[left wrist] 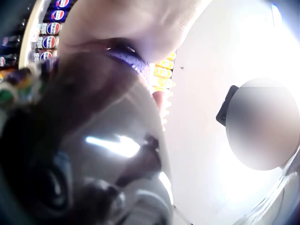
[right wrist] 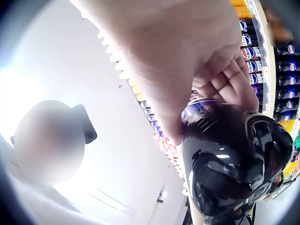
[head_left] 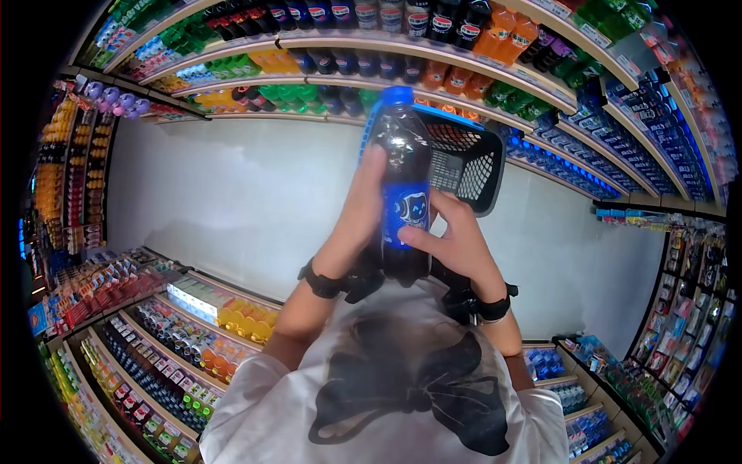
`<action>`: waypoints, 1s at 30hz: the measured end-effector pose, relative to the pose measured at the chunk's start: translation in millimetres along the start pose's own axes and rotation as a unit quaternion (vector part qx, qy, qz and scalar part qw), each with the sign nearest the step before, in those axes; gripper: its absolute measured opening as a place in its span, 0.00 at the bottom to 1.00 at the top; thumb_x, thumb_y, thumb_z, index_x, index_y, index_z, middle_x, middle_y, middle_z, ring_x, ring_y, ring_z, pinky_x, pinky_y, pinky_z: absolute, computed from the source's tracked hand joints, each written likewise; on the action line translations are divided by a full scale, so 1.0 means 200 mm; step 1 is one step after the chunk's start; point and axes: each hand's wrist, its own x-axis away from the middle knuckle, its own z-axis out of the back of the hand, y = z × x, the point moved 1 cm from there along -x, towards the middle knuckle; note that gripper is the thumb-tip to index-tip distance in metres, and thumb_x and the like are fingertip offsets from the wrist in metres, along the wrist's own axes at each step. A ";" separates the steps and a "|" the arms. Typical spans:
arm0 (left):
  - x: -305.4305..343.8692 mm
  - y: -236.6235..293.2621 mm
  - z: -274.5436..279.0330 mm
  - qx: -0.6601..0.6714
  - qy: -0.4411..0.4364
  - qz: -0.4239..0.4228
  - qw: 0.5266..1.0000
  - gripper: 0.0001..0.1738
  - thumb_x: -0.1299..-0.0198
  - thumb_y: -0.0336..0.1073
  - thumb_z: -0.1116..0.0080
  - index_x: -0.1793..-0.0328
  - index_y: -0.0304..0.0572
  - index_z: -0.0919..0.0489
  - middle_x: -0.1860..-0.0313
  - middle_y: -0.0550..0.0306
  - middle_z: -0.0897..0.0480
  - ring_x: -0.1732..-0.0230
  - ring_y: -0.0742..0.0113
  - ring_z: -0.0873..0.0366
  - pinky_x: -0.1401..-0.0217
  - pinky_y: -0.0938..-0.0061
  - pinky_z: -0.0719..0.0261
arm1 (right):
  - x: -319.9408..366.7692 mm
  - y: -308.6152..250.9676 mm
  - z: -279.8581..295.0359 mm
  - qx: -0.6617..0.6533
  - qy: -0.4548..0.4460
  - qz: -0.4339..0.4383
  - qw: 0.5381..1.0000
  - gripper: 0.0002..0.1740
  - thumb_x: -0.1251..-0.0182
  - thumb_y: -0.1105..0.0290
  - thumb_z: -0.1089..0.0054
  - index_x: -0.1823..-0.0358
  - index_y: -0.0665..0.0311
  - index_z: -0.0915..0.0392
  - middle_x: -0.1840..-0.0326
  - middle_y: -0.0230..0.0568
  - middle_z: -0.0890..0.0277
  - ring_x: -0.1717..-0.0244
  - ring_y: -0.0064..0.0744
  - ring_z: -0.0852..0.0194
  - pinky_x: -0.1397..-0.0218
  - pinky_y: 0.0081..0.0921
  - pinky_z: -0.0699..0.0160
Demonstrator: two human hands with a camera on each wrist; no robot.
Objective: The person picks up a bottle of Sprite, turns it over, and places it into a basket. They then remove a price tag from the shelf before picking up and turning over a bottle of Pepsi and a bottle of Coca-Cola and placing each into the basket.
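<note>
A large bottle of dark cola (head_left: 406, 151) with a blue cap and a blue cartoon label stands upright before the chest in the head view. The left hand (head_left: 359, 205) holds its left side, with its fingertips partly hidden behind the bottle. From the right, the right hand (head_left: 462, 236) grips the bottle, its thumb across the label. In the left wrist view the dark bottle (left wrist: 108, 154) fills the lower left, below the left hand (left wrist: 122, 23). The right wrist view has the bottle's glossy base (right wrist: 234, 159) under the right hand (right wrist: 173, 56).
A black shopping basket (head_left: 473, 158) with a blue rim is beyond the bottle, partly covered by it. Drink shelves (head_left: 332, 42) run along the far side, with more stocked shelves (head_left: 162, 356) behind the person. Pale floor (head_left: 224, 185) lies between them.
</note>
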 end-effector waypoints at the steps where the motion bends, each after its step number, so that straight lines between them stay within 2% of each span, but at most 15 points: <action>1: -0.01 -0.01 0.02 -0.038 -0.009 -0.046 0.998 0.41 0.32 0.67 0.76 0.35 0.38 0.34 0.46 0.48 0.23 0.48 0.61 0.23 0.45 0.67 0.24 | 0.00 0.01 -0.01 -0.010 0.020 0.008 1.000 0.29 0.53 0.52 0.27 0.59 0.69 0.25 0.67 0.45 0.28 0.65 0.40 0.31 0.64 0.32 0.33; 3: -0.04 0.00 0.05 -0.111 -0.025 -0.139 0.984 0.43 0.33 0.69 0.77 0.31 0.40 0.38 0.42 0.48 0.26 0.44 0.62 0.26 0.41 0.68 0.27 | -0.01 0.02 -0.03 0.019 0.054 0.011 0.998 0.30 0.54 0.52 0.27 0.60 0.69 0.25 0.68 0.44 0.29 0.66 0.40 0.32 0.64 0.32 0.33; 4: -0.05 0.01 0.10 -0.190 -0.069 -0.149 0.968 0.39 0.32 0.64 0.64 0.27 0.41 0.46 0.38 0.49 0.31 0.41 0.64 0.30 0.37 0.70 0.31 | -0.01 0.02 -0.04 0.034 0.071 0.013 0.997 0.30 0.54 0.51 0.26 0.60 0.69 0.25 0.69 0.43 0.30 0.67 0.40 0.32 0.64 0.32 0.33; 6: -0.04 0.00 0.11 -0.223 -0.065 -0.120 0.965 0.35 0.35 0.47 0.51 0.28 0.39 0.47 0.38 0.45 0.33 0.38 0.59 0.33 0.36 0.68 0.33 | -0.01 0.02 -0.07 0.032 0.073 -0.017 0.997 0.31 0.55 0.50 0.26 0.61 0.70 0.26 0.69 0.42 0.32 0.68 0.40 0.33 0.63 0.32 0.32; 8: -0.03 0.00 0.12 -0.235 -0.059 -0.084 0.966 0.39 0.41 0.33 0.39 0.28 0.40 0.49 0.36 0.43 0.36 0.33 0.58 0.39 0.33 0.68 0.37 | -0.02 0.02 -0.08 0.052 0.073 -0.032 0.995 0.31 0.55 0.51 0.26 0.61 0.69 0.26 0.70 0.42 0.32 0.69 0.39 0.34 0.62 0.31 0.31; 11: -0.02 -0.06 0.14 -0.103 -0.036 -0.142 0.984 0.41 0.40 0.31 0.40 0.26 0.41 0.53 0.39 0.47 0.31 0.38 0.62 0.32 0.36 0.68 0.33 | -0.01 0.03 -0.09 0.101 0.051 -0.049 0.992 0.28 0.51 0.54 0.27 0.58 0.68 0.27 0.69 0.42 0.32 0.68 0.39 0.33 0.58 0.29 0.29; 13: -0.01 -0.07 0.17 -0.071 -0.047 -0.124 0.989 0.42 0.41 0.28 0.39 0.26 0.40 0.53 0.37 0.46 0.32 0.35 0.61 0.34 0.34 0.67 0.35 | -0.01 0.04 -0.09 0.123 0.010 -0.076 0.989 0.26 0.47 0.57 0.30 0.54 0.67 0.27 0.67 0.42 0.30 0.65 0.40 0.29 0.54 0.29 0.28; 16: 0.00 -0.13 0.24 -0.043 -0.049 -0.075 0.995 0.42 0.43 0.26 0.38 0.27 0.39 0.51 0.36 0.46 0.34 0.34 0.59 0.36 0.32 0.66 0.38 | -0.01 0.11 -0.16 -0.018 0.040 -0.106 0.993 0.24 0.42 0.63 0.34 0.46 0.64 0.28 0.59 0.46 0.28 0.56 0.42 0.26 0.42 0.30 0.32; 19: -0.01 -0.19 0.31 -0.065 -0.060 -0.073 0.993 0.42 0.44 0.28 0.37 0.27 0.38 0.49 0.35 0.46 0.34 0.33 0.59 0.35 0.32 0.65 0.38 | -0.03 0.14 -0.22 0.017 0.051 -0.073 0.996 0.23 0.31 0.59 0.47 0.41 0.65 0.31 0.51 0.44 0.29 0.46 0.34 0.31 0.43 0.29 0.33; 21: -0.01 -0.19 0.34 -0.053 -0.061 -0.068 0.994 0.42 0.46 0.26 0.35 0.28 0.37 0.47 0.36 0.47 0.32 0.32 0.60 0.36 0.30 0.66 0.39 | 0.00 0.34 -0.29 -0.117 0.095 -0.120 0.981 0.30 0.28 0.47 0.58 0.36 0.64 0.35 0.43 0.44 0.32 0.40 0.35 0.36 0.40 0.32 0.34; 23: -0.05 -0.22 0.37 -0.099 -0.078 -0.060 0.990 0.42 0.48 0.25 0.33 0.29 0.37 0.45 0.35 0.48 0.32 0.30 0.61 0.38 0.28 0.66 0.40 | -0.03 0.42 -0.31 -0.265 0.115 -0.190 0.938 0.38 0.28 0.38 0.68 0.33 0.64 0.38 0.38 0.45 0.35 0.35 0.35 0.40 0.38 0.35 0.34; 25: -0.08 -0.27 0.41 -0.203 -0.098 -0.046 0.973 0.42 0.50 0.24 0.32 0.30 0.37 0.43 0.33 0.49 0.34 0.28 0.61 0.41 0.27 0.65 0.42 | -0.09 0.35 -0.32 -0.423 0.096 -0.282 0.856 0.44 0.30 0.33 0.78 0.32 0.64 0.40 0.34 0.45 0.37 0.31 0.36 0.43 0.36 0.38 0.34; 26: -0.10 -0.28 0.40 -0.236 -0.117 -0.034 0.964 0.41 0.50 0.26 0.32 0.31 0.39 0.41 0.29 0.48 0.37 0.27 0.58 0.41 0.26 0.64 0.44 | -0.14 0.32 -0.33 -0.484 0.134 -0.295 0.813 0.42 0.29 0.35 0.73 0.33 0.66 0.39 0.35 0.46 0.36 0.33 0.39 0.39 0.35 0.39 0.34; 29: -0.19 -0.40 0.43 -0.383 -0.157 -0.050 0.909 0.39 0.46 0.32 0.35 0.28 0.44 0.40 0.25 0.49 0.42 0.21 0.50 0.57 0.24 0.60 0.51 | -0.14 0.63 -0.39 -0.644 0.131 -0.297 0.693 0.36 0.26 0.41 0.70 0.32 0.64 0.40 0.33 0.45 0.37 0.33 0.41 0.39 0.30 0.43 0.41; 30: -0.20 -0.47 0.45 -0.395 -0.152 -0.011 0.906 0.40 0.45 0.32 0.36 0.27 0.45 0.42 0.25 0.50 0.44 0.21 0.50 0.59 0.23 0.60 0.52 | -0.15 0.70 -0.40 -0.678 0.142 -0.275 0.667 0.32 0.26 0.46 0.65 0.33 0.64 0.39 0.35 0.43 0.34 0.34 0.41 0.38 0.31 0.43 0.39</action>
